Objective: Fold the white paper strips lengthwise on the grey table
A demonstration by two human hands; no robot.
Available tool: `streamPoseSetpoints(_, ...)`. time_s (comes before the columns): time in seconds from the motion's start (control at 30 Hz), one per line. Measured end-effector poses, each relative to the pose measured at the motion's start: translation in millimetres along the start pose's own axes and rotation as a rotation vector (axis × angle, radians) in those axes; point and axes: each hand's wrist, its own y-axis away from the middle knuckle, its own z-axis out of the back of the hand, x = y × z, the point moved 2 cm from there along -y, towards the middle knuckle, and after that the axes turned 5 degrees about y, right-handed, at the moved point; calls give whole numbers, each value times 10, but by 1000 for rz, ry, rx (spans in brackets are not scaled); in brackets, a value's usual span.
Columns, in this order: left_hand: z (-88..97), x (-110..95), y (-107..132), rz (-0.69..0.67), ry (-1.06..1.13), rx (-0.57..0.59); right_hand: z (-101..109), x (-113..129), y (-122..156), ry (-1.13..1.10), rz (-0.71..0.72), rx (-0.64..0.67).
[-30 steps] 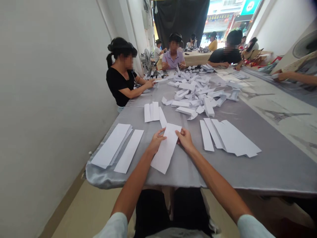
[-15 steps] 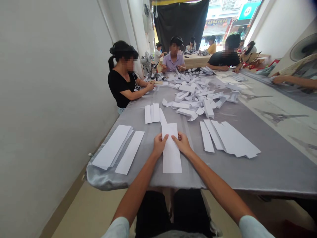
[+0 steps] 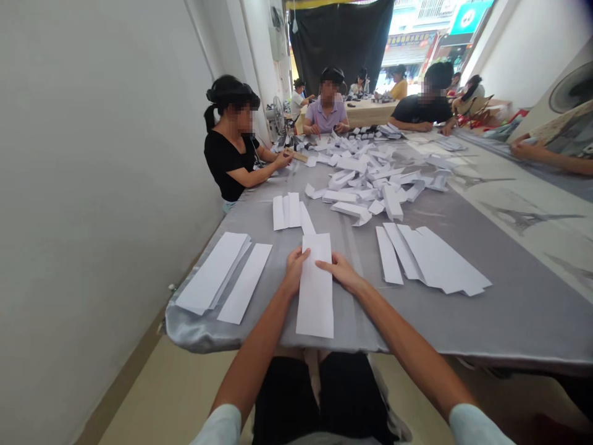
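Left hand (image 3: 295, 270) and right hand (image 3: 338, 272) against a white paper strip (image 3: 315, 296) on a grey satin tablecloth (image 3: 509, 327)

Bare grey tabletop (image 3: 356, 318) gives the left hand (image 3: 295, 270) and right hand (image 3: 338, 271) passage between the left paper strips (image 3: 213, 272) and right paper strips (image 3: 430, 259), with more strips (image 3: 286, 211) ahead.

Our paper strip (image 3: 315, 290) now lies straight, not tilted as at first; R hand (image 3: 338, 272) flatter, fingertips at its edge.
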Motion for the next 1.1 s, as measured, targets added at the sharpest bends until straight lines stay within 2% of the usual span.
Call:
streamPoseSetpoints(0.2,42,20,-26,-85,-48,-127,-5,53,61,177,-27,239)
streamPoseSetpoints(0.43,183,-9,-36,-275,-66,-387,19,177,185,246,-138,491)
streamPoseSetpoints(0.53,269,-33,-54,-349,-111,-474,37,216,220,232,-140,537)
streamPoseSetpoints(0.63,331,-44,-91,-385,-121,-520,71,213,215,242,-152,517)
streamPoseSetpoints(0.73,347,-46,-119,-319,-46,-497,103,198,180,231,-124,419)
streamPoseSetpoints(0.97,177,-55,-24,-152,-50,-178,100,115,93,227,-41,243)
streamPoseSetpoints(1.1,94,-22,7,-97,-63,-78,84,66,61,341,45,159)
